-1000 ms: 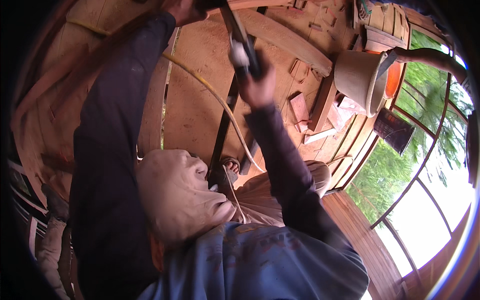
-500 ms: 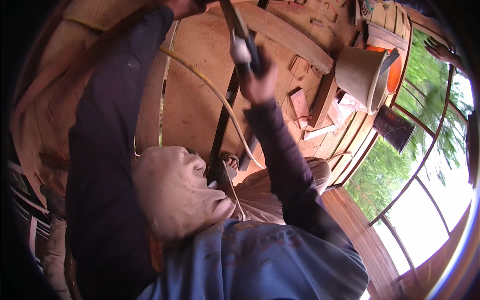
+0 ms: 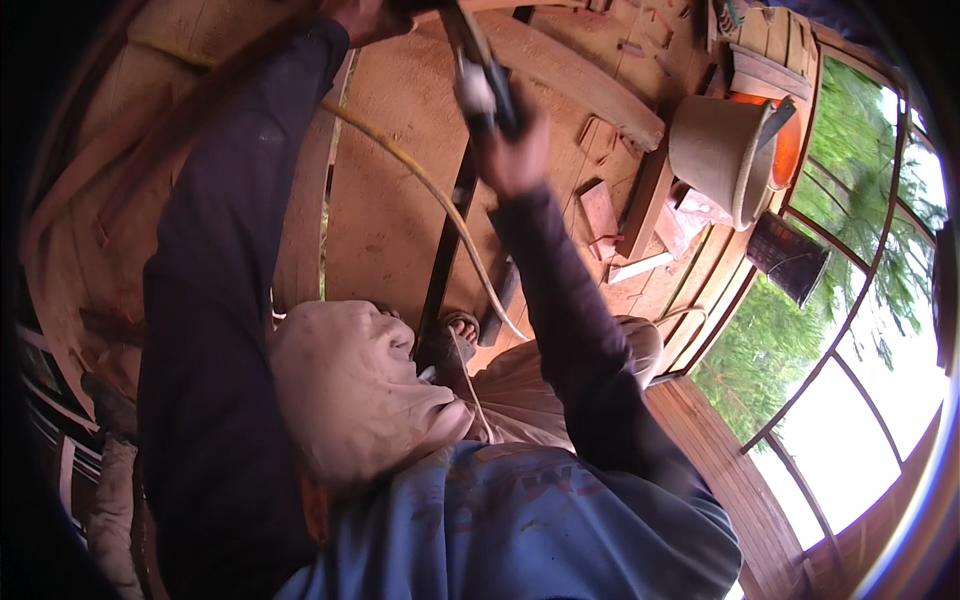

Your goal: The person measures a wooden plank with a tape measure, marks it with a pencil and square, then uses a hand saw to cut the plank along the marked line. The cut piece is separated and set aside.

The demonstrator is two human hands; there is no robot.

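Note:
My right hand (image 3: 515, 158) is closed round the dark grip of a long tool (image 3: 478, 85) with a pale, shiny part near the grip. Its far end runs up out of the top edge, and blur hides its exact kind. At the upper edge, my left hand (image 3: 362, 16) is partly cut off beside something dark. Its fingers do not show well enough to read. A curved wooden piece (image 3: 575, 75) lies just beyond my right hand on the plank floor (image 3: 390, 230).
A yellowish hose (image 3: 425, 180) crosses the planks before my knees. To the right stand a beige bucket (image 3: 710, 150), an orange bucket (image 3: 788, 150) and a dark container (image 3: 788, 255), with wood offcuts (image 3: 600, 210) nearby. Dark gaps run between boards. A barred opening (image 3: 850, 270) shows greenery.
My right hand and the tool have shifted slightly left and up. My left arm has moved a little to the right. The buckets and offcuts stay where they were.

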